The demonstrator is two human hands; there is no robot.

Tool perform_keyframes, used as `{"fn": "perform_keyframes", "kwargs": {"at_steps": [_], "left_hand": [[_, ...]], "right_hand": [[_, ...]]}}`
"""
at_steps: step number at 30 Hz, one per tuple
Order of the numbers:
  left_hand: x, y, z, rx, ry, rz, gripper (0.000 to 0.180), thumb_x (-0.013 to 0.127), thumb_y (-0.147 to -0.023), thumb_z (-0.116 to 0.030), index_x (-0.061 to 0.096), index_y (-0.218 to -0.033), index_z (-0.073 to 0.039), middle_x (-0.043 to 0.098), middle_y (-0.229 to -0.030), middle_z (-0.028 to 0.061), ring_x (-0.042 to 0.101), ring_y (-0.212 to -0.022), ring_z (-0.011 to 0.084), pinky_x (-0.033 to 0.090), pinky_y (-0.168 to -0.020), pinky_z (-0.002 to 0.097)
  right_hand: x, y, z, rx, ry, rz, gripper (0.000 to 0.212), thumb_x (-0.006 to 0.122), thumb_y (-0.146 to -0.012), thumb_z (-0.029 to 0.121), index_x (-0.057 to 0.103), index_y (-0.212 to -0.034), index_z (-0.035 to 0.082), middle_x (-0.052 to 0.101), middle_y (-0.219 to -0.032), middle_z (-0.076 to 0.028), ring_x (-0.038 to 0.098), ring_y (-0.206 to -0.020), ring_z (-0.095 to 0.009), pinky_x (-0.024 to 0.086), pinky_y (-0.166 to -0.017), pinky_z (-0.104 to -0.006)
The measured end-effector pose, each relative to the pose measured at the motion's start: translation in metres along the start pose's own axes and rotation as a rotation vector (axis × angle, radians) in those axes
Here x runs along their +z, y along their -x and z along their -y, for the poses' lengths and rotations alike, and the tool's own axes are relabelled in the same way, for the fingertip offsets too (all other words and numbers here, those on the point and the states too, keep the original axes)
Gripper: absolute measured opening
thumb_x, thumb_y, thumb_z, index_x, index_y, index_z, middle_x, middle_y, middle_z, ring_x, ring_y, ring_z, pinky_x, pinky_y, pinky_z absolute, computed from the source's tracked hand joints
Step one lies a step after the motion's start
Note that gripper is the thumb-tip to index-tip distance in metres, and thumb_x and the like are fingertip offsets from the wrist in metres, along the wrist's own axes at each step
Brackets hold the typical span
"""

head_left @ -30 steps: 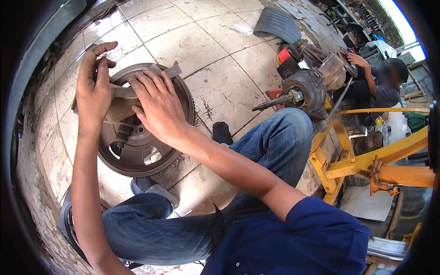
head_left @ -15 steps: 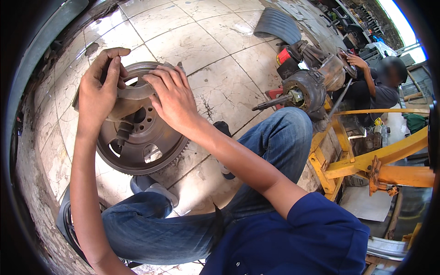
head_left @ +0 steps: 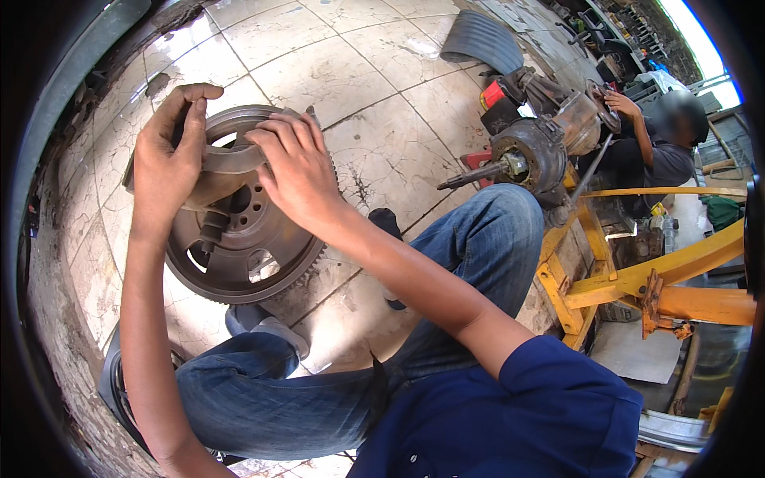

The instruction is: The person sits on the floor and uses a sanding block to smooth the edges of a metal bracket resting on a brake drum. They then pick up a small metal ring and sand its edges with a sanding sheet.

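A heavy grey flywheel [head_left: 239, 255] with a toothed rim stands tilted on the tiled floor in front of my knees. A flat curved metal bar [head_left: 227, 159] lies across its upper face. My left hand [head_left: 163, 163] grips the left end of that bar and the wheel's top rim, fingers curled over the edge. My right hand [head_left: 295, 171] presses down on the bar's right part with fingers spread over it. A short socket-like piece [head_left: 213, 227] sticks out near the wheel's hub.
My legs in blue jeans [head_left: 478, 239] are bent on the cracked floor tiles [head_left: 382, 151]. To the right stand an axle assembly [head_left: 530, 151] and a yellow steel frame [head_left: 637, 279]. Another person [head_left: 661, 151] crouches behind the axle. A tyre piece [head_left: 482, 40] lies farther back.
The flywheel has been tipped up and shifted slightly. My left hand has closed over the bar's end and the rim, and my right hand has slid along the bar.
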State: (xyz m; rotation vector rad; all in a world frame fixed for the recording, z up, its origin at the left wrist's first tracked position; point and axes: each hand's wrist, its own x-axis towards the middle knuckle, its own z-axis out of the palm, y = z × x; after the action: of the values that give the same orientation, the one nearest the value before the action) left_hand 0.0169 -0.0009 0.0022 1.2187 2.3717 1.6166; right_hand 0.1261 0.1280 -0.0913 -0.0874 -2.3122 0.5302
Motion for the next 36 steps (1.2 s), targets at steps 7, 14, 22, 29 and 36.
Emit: {"fn": "perform_keyframes", "kwargs": {"at_steps": [7, 14, 22, 29, 36], "left_hand": [[0.004, -0.008, 0.012, -0.026, 0.033, -0.05, 0.022, 0.05, -0.102, -0.015, 0.065, -0.113, -0.004, 0.049, -0.069, -0.0048, 0.04, -0.056, 0.0019, 0.034, -0.051, 0.0197], [0.002, -0.013, 0.02, -0.006, 0.061, -0.076, 0.021, 0.051, -0.101, -0.013, 0.066, -0.113, -0.004, 0.057, -0.079, -0.0023, 0.042, -0.058, 0.0014, 0.038, -0.052, 0.0185], [0.008, -0.015, 0.021, -0.017, 0.059, -0.087, 0.021, 0.051, -0.101, -0.013, 0.065, -0.112, -0.004, 0.057, -0.081, -0.0023, 0.042, -0.059, 0.0015, 0.036, -0.053, 0.0187], [-0.001, -0.007, 0.018, 0.04, 0.051, -0.013, 0.021, 0.051, -0.101, -0.013, 0.065, -0.113, -0.003, 0.053, -0.073, -0.0039, 0.042, -0.059, 0.0016, 0.036, -0.053, 0.0189], [0.002, -0.007, 0.013, 0.011, 0.027, -0.041, 0.023, 0.05, -0.102, -0.014, 0.064, -0.114, -0.002, 0.046, -0.068, -0.0048, 0.041, -0.058, 0.0037, 0.035, -0.053, 0.0207]], "right_hand": [[0.007, -0.007, 0.022, 0.023, 0.011, -0.015, 0.053, 0.076, -0.07, 0.005, 0.054, -0.119, 0.001, 0.052, -0.12, -0.015, 0.046, -0.124, -0.032, 0.028, -0.114, -0.0508], [0.005, -0.013, 0.04, 0.008, -0.022, 0.009, 0.056, 0.074, -0.072, 0.011, 0.054, -0.122, -0.004, 0.053, -0.122, -0.018, 0.046, -0.124, -0.033, 0.028, -0.114, -0.0495], [0.012, -0.013, 0.043, -0.022, -0.019, 0.065, 0.065, 0.076, -0.073, 0.014, 0.048, -0.129, -0.004, 0.049, -0.134, -0.019, 0.041, -0.132, -0.033, 0.026, -0.115, -0.0478], [0.002, 0.001, 0.018, -0.097, 0.104, 0.064, 0.054, 0.059, -0.08, -0.001, 0.048, -0.133, -0.003, 0.051, -0.137, -0.019, 0.04, -0.136, -0.031, 0.019, -0.118, -0.053], [-0.004, 0.0, -0.013, 0.034, 0.035, 0.101, 0.061, 0.05, -0.081, -0.009, 0.038, -0.141, -0.005, 0.043, -0.145, -0.022, 0.032, -0.141, -0.034, 0.015, -0.119, -0.0519]]}}
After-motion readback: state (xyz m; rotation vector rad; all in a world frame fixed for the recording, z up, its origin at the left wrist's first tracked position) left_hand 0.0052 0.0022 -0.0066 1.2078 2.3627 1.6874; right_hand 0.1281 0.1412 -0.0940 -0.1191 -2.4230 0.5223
